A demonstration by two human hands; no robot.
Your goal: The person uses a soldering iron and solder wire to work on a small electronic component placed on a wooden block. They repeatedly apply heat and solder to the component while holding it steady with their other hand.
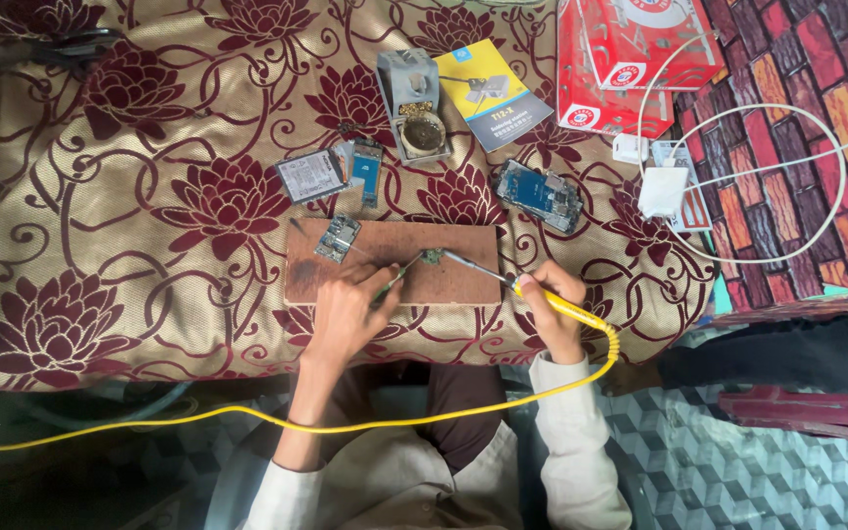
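Nearest: left hand (345, 312) pinching tweezers (397, 277) on wooden board (463, 280), near its front edge. Tiny component (432, 256) mid-board, at tweezer tips. Right hand (554, 302) closed around yellow soldering iron (503, 278), at board's right edge. Circuit board (338, 238) on board's left end.

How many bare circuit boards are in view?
3: one small circuit board on the wooden block's left end, a tiny one at the soldering iron tip, a blue one on the cloth. Others may be hidden.
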